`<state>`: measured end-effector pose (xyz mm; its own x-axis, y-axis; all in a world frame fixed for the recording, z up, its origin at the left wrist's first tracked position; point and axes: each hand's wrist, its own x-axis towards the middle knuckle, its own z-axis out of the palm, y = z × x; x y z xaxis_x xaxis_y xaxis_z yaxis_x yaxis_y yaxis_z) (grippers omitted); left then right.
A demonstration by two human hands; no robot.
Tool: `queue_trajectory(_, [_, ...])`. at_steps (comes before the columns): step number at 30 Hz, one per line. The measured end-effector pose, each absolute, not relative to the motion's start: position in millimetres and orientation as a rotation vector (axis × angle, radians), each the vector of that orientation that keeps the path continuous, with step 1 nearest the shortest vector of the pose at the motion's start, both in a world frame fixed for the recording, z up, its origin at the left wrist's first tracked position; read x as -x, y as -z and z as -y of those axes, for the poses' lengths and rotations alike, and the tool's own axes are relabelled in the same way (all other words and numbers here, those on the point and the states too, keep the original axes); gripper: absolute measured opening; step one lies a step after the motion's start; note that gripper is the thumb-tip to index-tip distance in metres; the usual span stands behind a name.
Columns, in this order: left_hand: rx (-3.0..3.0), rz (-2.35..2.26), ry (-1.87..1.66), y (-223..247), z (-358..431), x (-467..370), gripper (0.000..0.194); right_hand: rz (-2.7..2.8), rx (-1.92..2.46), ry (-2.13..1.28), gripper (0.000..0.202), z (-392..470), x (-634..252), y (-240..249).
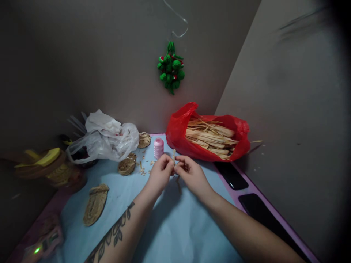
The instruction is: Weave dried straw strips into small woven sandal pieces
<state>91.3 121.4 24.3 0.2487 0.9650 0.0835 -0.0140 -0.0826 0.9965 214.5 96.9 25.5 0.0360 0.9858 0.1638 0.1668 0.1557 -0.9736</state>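
Over the middle of the blue table cover, my left hand [161, 171] and my right hand [191, 174] meet with fingers closed. Both pinch a short pale straw braid [174, 156], whose top end sticks up between the fingertips. A thin loose strand hangs below my right hand. Just beyond my left hand stands a spool of pink thread [158, 148]. Behind the hands lies a red plastic bag [178, 137], its mouth showing a bundle of dry straw-coloured husks [211, 137].
Left of the hands sit a small woven basket [127, 164], another woven piece [144, 140] and a woven sole shape [95, 204]. A clear plastic bag [109, 142] stands behind them. Two black phones [233, 176] lie along the right edge. Straw scraps [142, 168] are scattered near the spool.
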Motion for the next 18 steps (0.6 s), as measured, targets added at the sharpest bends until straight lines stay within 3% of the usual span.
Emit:
queue_trajectory(4, [-1.649,-1.123,-1.062,-27.6,-117.6,-90.1,0.015,1.364,1.216,-1.001,0.012,-98.2,-216.4,-23.1])
queue_trajectory(8, [-1.824,-1.287,-1.064,-26.2,-116.6,-89.9,0.013,1.416,1.254,-0.838,0.011,-97.8,-217.2,-20.0])
queue_trajectory(18, [-1.857,-1.185,-0.987,-35.8,-122.1,-83.1,0.015,1.383,1.242,-0.844,0.01,-102.6,-215.2,-19.4])
